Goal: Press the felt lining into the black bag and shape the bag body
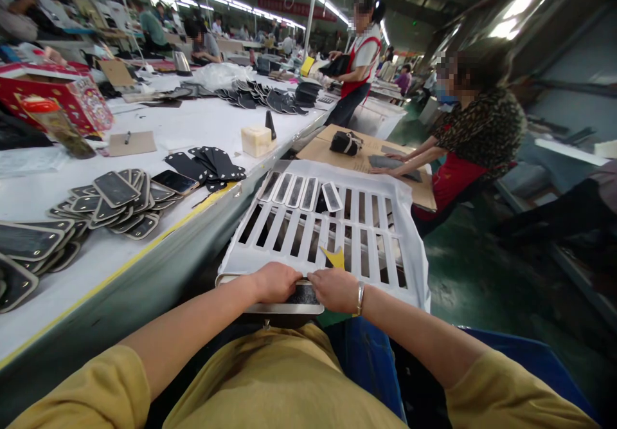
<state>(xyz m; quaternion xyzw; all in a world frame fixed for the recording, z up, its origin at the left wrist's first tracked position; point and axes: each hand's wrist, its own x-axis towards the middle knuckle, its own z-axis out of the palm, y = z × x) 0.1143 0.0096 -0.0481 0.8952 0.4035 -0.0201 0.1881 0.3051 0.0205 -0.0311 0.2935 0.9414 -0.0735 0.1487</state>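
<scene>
A dark panel with a pale border point(304, 295) lies at the near edge of a white slatted rack, close to my body. My left hand point(277, 282) pinches its upper edge, and my right hand point(335, 289) grips the same panel near its right end, thumbs almost meeting. Just beyond my right hand, a yellow piece point(334, 258) rests on the white rack point(308, 265). Several small panels with white borders point(295, 191) stand in a row at the rack's far left; one point(331, 197) is tilted apart from them.
On the left, a white table point(193, 120) holds piles of bordered dark panels point(118, 200), black cut pieces point(212, 164), a phone point(174, 182) and a pale block point(256, 140). Beyond the rack, a person's hands rest on a cardboard-topped surface point(313, 148). Blue bins point(371, 358) stand below right.
</scene>
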